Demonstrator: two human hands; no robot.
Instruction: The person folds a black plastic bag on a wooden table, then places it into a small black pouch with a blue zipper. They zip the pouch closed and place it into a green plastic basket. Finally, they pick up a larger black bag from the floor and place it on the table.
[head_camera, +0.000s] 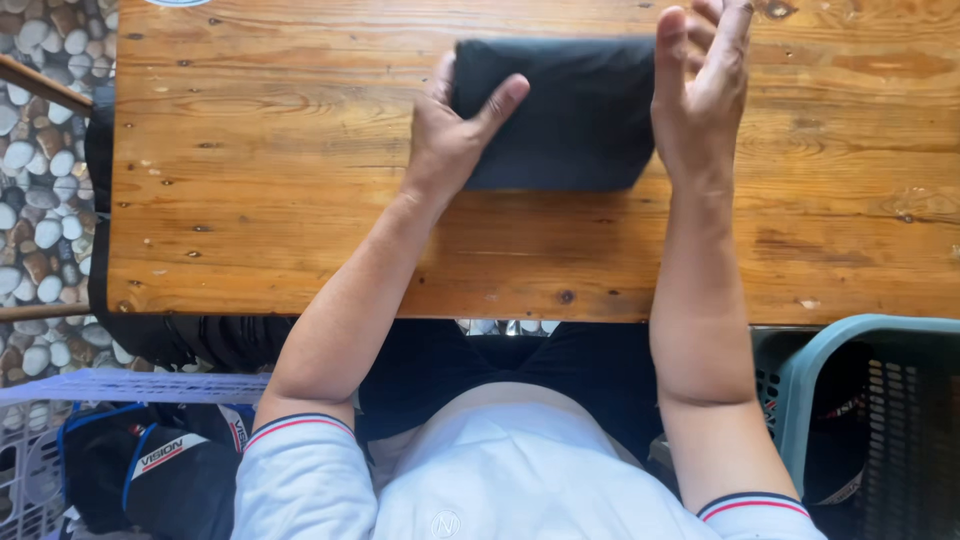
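Two hands: both at the folded black cloth bundle (565, 115).
Left hand (455, 135): pressed on the bundle's left edge, thumb over the top, fingers behind.
Right hand (700, 95): fingers spread, holding nothing, touching the bundle's right edge.
Bundle: flat on the varnished wooden plank table (300, 200).
Teal perforated plastic basket (870, 420): below the bundle, right, off the table.
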